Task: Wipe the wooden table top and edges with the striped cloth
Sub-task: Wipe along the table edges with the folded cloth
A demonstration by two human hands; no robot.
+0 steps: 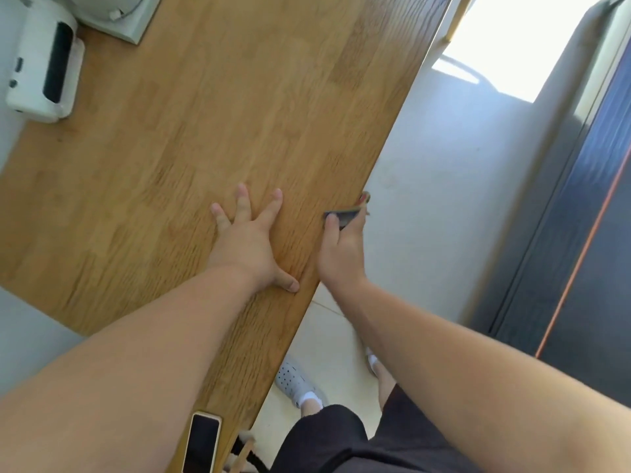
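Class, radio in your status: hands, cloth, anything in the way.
Left hand flat on wooden table top, fingers spread. Right hand pinching striped cloth at the edge. Phone on top near that edge.

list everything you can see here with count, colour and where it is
wooden table: 1, light brown, fills the left and middle
striped cloth: 1, dark and tan, at the table's right edge
white device: 1, white with a dark slot, on the table, upper left
phone: 1, dark screen, pale rim, on the table at the bottom
floor: pale, right of the table
dark panel: 1, dark with an orange line, far right
shoes: 2, white, on the floor, one mostly hidden
shorts: 1, black, bottom middle
left hand: 1, flat on the table top, fingers spread
right hand: 1, grips the striped cloth at the table edge
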